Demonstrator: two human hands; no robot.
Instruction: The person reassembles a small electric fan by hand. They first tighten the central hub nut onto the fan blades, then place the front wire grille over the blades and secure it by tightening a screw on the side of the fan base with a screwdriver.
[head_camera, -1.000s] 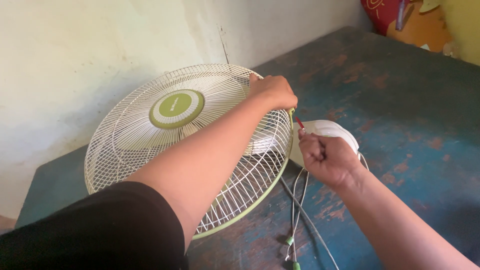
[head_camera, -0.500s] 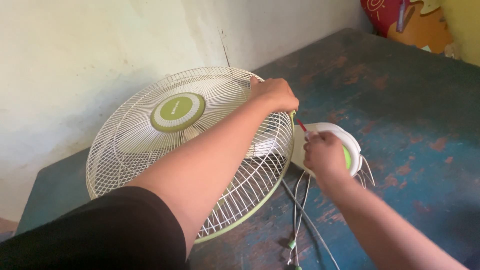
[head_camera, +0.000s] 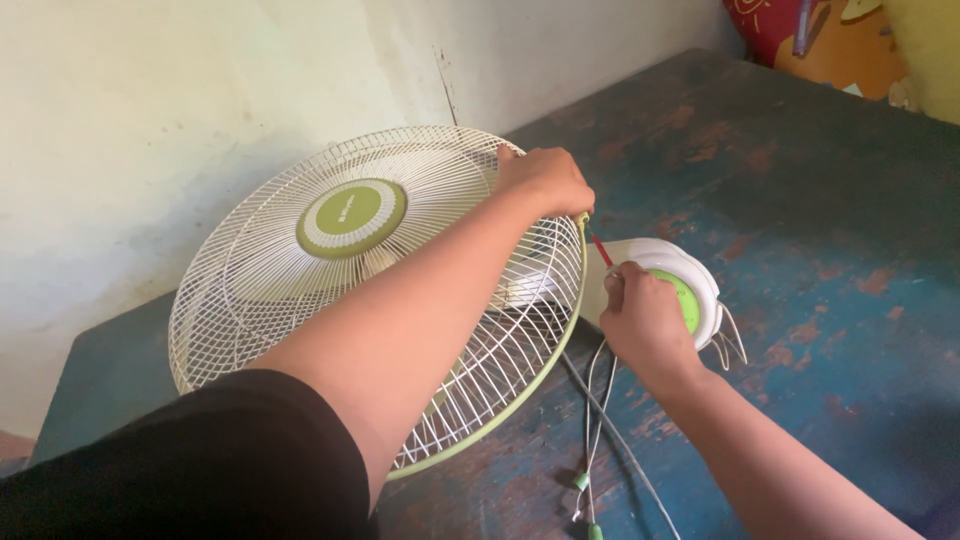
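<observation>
A white wire fan cage (head_camera: 300, 300) with a green centre cap (head_camera: 351, 217) and a green rim lies tilted on a worn blue table (head_camera: 800, 190). My left hand (head_camera: 548, 180) grips the cage's right edge at the rim. My right hand (head_camera: 645, 320) holds a thin red-handled tool (head_camera: 601, 250), its tip pointing up at the rim just below my left hand. Under my right hand lies the fan's white and green base (head_camera: 690, 290).
Grey and white cables (head_camera: 600, 420) with green ends trail from the base toward the table's front. A pale wall (head_camera: 150, 100) stands behind the fan. Colourful objects (head_camera: 830, 40) sit at the far right corner.
My right hand has shifted slightly down and left along the base with the red tool. The left hand stays on the cage rim.
</observation>
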